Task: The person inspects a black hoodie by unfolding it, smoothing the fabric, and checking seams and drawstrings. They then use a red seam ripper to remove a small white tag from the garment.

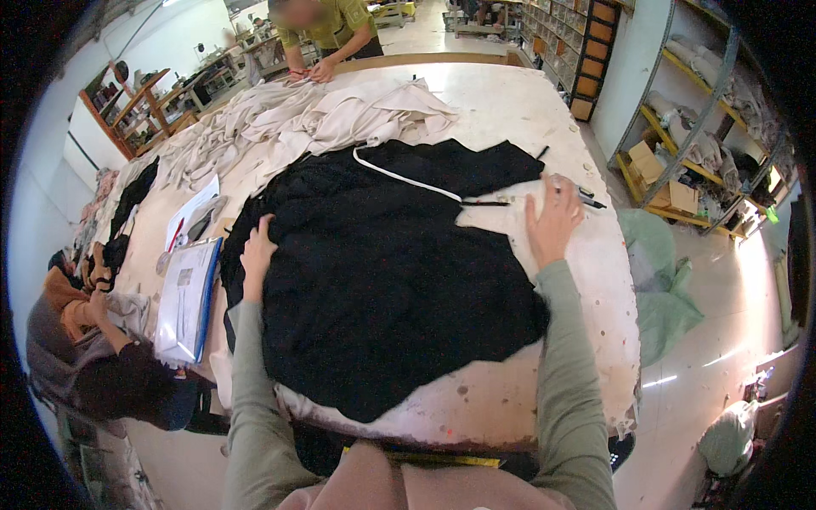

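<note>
Black fabric (382, 280) lies spread in front of me on a pale, stained work table (599, 280). My left hand (258, 252) rests on the fabric's left part with its fingers bent; whether it grips any cloth cannot be told. At the right, my right hand (556, 220) lies on the table beside the fabric, fingers spread, near a black pen (593, 201). A white cord or strip (408, 180) runs across the fabric's upper part, ending near a thin black item (484, 203) that points towards my right hand.
Cream fabric (306, 121) is heaped at the far left. A blue-edged document folder (188, 299) lies left of the black fabric. One person (338, 32) works at the far edge, another (95, 357) at the left. Green bags (656, 287) and shelving (688, 140) stand right.
</note>
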A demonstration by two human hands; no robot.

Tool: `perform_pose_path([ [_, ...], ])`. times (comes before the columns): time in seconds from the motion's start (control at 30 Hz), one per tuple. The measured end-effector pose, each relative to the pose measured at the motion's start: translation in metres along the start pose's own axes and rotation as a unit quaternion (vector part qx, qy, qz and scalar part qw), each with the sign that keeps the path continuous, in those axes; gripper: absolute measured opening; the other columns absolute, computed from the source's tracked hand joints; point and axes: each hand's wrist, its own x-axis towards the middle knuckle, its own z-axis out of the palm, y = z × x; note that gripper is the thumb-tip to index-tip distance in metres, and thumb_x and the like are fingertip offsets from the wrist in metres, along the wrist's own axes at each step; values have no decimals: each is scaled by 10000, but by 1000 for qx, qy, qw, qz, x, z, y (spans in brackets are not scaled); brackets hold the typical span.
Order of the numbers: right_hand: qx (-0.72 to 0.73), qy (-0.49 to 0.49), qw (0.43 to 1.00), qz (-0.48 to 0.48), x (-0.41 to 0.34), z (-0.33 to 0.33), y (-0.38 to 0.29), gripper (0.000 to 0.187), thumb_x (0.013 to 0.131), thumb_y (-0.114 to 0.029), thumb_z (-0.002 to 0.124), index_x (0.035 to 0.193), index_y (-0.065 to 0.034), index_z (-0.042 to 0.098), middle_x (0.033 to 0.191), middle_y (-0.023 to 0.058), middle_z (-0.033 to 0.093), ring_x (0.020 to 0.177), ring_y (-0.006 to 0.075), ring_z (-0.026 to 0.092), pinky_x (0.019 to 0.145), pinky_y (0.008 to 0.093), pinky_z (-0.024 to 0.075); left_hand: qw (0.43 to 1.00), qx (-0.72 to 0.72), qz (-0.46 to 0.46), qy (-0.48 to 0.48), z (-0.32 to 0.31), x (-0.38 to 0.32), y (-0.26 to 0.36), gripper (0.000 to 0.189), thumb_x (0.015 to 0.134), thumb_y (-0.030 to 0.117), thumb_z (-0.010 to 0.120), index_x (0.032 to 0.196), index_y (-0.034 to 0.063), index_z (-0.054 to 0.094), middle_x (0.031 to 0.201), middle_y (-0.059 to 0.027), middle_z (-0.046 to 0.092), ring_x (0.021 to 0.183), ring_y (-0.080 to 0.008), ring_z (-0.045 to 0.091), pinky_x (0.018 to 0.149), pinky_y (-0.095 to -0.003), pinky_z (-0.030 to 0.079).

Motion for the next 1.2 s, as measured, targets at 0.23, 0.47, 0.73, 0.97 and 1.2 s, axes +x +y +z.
perform_pose_path([
  [0.23, -129, -97, 985, 68, -6, 14, 51, 486, 815, -295, 564, 1269, -126, 525, 1360, 110, 439, 1328, 308, 309, 1038, 576, 230, 936, -254, -159, -185, 1, 55, -68, 630, 875, 279, 560, 1413, 160, 253, 1276, -224, 496, 1162, -363, 510, 951, -449, 418],
  [0.47, -126, -50, 988, 70, -5, 17, 53, 435, 814, -312, 595, 1207, -127, 580, 1315, 94, 489, 1289, 291, 352, 1009, 547, 282, 829, -520, -102, -177, -78, -46, -47, 876, 813, 299, 684, 1458, 78, 134, 1411, -200, 355, 1268, -324, 400, 1022, -420, 366],
  [0.73, -165, -55, 983, 62, 1, 24, 44, 353, 859, -272, 580, 1188, -145, 585, 1225, 68, 539, 1234, 276, 401, 1024, 538, 239, 970, -128, 140, -150, -49, -157, 3, 1299, 450, 270, 886, 1473, 86, 107, 1506, -261, -66, 1380, -470, 4, 1127, -512, 133],
  [0.97, -145, -71, 986, 43, 1, 32, 40, 324, 874, -249, 554, 1184, -157, 588, 1160, 62, 559, 1170, 259, 442, 998, 529, 261, 984, -171, 44, -8, 19, -24, 112, 1126, 514, 260, 864, 1438, 305, 223, 1529, -171, 40, 1384, -452, 55, 987, -726, 240],
  [1.2, -165, -94, 981, 43, 1, 32, 42, 348, 873, -224, 561, 1212, -145, 553, 1190, 62, 518, 1176, 249, 418, 989, 520, 266, 982, -175, -66, -8, 57, 97, 184, 1065, 578, 403, 859, 1429, 350, 222, 1534, -150, 8, 1396, -435, 10, 945, -776, 212],
])
